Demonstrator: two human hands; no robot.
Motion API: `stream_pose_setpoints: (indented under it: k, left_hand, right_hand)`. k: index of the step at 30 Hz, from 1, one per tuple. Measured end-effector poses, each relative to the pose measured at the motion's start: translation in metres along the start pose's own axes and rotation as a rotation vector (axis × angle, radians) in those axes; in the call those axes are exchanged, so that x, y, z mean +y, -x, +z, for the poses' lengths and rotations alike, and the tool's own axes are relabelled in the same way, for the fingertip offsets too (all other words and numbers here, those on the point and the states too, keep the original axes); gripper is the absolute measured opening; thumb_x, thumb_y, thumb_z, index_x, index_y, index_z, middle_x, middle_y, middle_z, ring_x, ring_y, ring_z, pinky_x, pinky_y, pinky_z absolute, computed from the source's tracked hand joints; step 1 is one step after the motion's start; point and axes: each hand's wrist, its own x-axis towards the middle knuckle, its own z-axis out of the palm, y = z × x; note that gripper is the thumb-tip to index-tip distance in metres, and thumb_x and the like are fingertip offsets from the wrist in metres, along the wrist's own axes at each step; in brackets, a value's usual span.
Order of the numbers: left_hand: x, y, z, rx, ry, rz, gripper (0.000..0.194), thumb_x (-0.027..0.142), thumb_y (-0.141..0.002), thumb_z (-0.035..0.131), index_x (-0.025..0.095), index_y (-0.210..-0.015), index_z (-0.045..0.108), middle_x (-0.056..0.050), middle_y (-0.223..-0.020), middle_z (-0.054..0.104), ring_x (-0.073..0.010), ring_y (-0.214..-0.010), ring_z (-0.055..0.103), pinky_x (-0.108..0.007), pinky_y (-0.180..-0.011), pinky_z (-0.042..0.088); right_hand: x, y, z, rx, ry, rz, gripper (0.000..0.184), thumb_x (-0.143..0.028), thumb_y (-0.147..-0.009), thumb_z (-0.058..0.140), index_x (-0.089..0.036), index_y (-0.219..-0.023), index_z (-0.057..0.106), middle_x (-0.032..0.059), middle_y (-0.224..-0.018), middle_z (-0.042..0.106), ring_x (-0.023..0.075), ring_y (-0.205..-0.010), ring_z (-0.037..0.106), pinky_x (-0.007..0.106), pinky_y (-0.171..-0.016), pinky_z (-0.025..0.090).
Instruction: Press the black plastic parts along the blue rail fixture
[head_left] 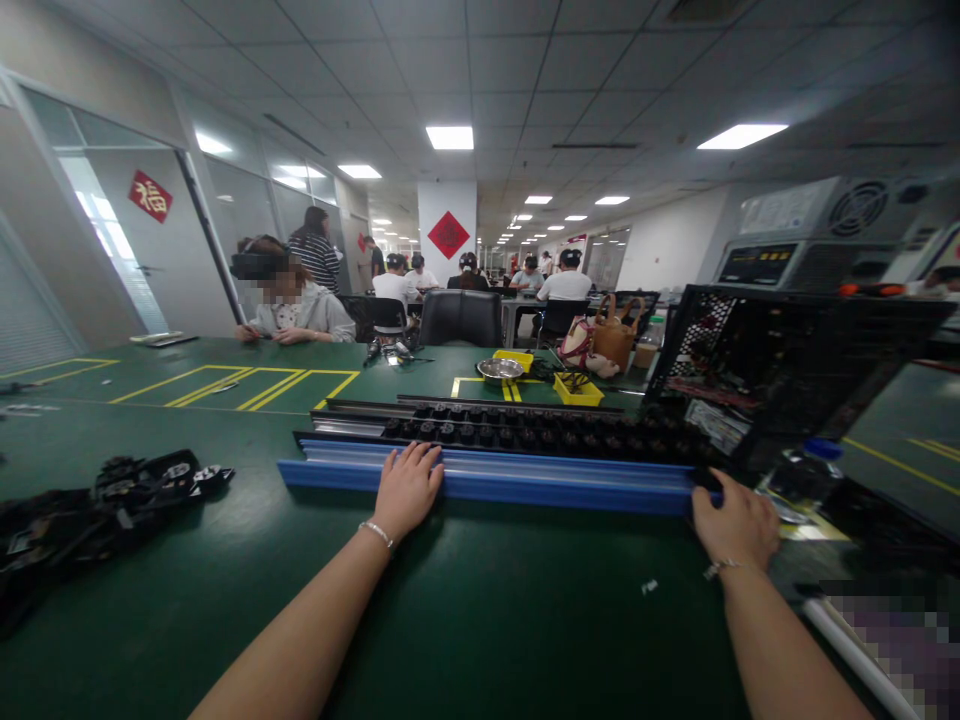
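Green table (525,620): broad work surface marked with yellow tape lines, stretching across the view under everything nearby.
Person (315,310): seated at the far left side of the table, in a pale hooded top, both hands on the tabletop.
Black computer case (825,340): open-sided, at the right, parts visible inside.
Blue rail (555,482): long and straight, lying crosswise on the table in front of the wearer, below both wrists' reach of the far edge.
Roller strips (540,432): dark, with rows of small round pieces, just behind the rail.
Dark pile of parts (112,500): jumbled, on the left.
Left hand (409,488): opened out flat, fingers slightly apart, resting over the rail left of its middle.
Right hand (741,520): half-curled at the rail's right end, thumb and forefinger apart; cannot tell whether it grips.
Clear bottle (806,480): blue-capped, beyond the right hand.
Metal bowl (501,370): shallow, shiny, towards the far edge.
Pale scrap (649,587): tiny, nearer the wearer than the rail.
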Motion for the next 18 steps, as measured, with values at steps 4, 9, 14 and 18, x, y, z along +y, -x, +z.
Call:
stream_pose_setpoints:
  k: [4, 9, 14, 18]
  left_hand:
    - [-0.0002, 0.0001, 0.0002, 0.002, -0.002, -0.001, 0.043, 0.039, -0.091, 0.030, 0.026, -0.124, 0.055, -0.004, -0.130, 0.054, -0.0235, -0.126, 0.041, -0.046, -0.106, 0.027]
    - [0.0007, 0.0008, -0.0010, 0.002, 0.004, -0.007, 0.043, 0.039, -0.091, 0.031, 0.026, -0.124, 0.055, -0.004, -0.131, 0.054, -0.0233, -0.126, 0.041, -0.046, -0.106, 0.027]
    - [0.0005, 0.0005, -0.0011, 0.004, 0.009, -0.004, 0.042, 0.039, -0.091, 0.031, 0.027, -0.124, 0.055, -0.004, -0.130, 0.055, -0.0235, -0.126, 0.041, -0.046, -0.106, 0.027]
    - [0.0002, 0.0003, -0.0005, 0.001, 0.005, -0.005, 0.042, 0.039, -0.091, 0.031, 0.027, -0.124, 0.054, -0.004, -0.130, 0.054, -0.0233, -0.126, 0.041, -0.046, -0.106, 0.027]
  right_hand:
    - [-0.0065, 0.0041, -0.0037, 0.017, 0.011, 0.050, 0.048, -0.041, -0.079, 0.037, -0.022, -0.119, 0.056, 0.0087, -0.117, 0.056, 0.0298, -0.121, 0.038, 0.048, -0.103, 0.028]
    - [-0.0100, 0.0060, -0.0072, 0.013, 0.004, 0.037, 0.047, -0.039, -0.079, 0.038, -0.022, -0.119, 0.057, 0.0093, -0.116, 0.057, 0.0303, -0.121, 0.038, 0.049, -0.102, 0.028]
    - [-0.0088, 0.0047, -0.0060, 0.021, 0.009, 0.008, 0.046, -0.038, -0.079, 0.037, -0.022, -0.116, 0.059, 0.0100, -0.111, 0.059, 0.0312, -0.119, 0.040, 0.049, -0.100, 0.030]
    - [-0.0099, 0.0046, -0.0063, 0.026, 0.024, -0.025, 0.045, -0.037, -0.079, 0.037, -0.022, -0.113, 0.061, 0.0100, -0.107, 0.060, 0.0309, -0.115, 0.043, 0.049, -0.098, 0.032]
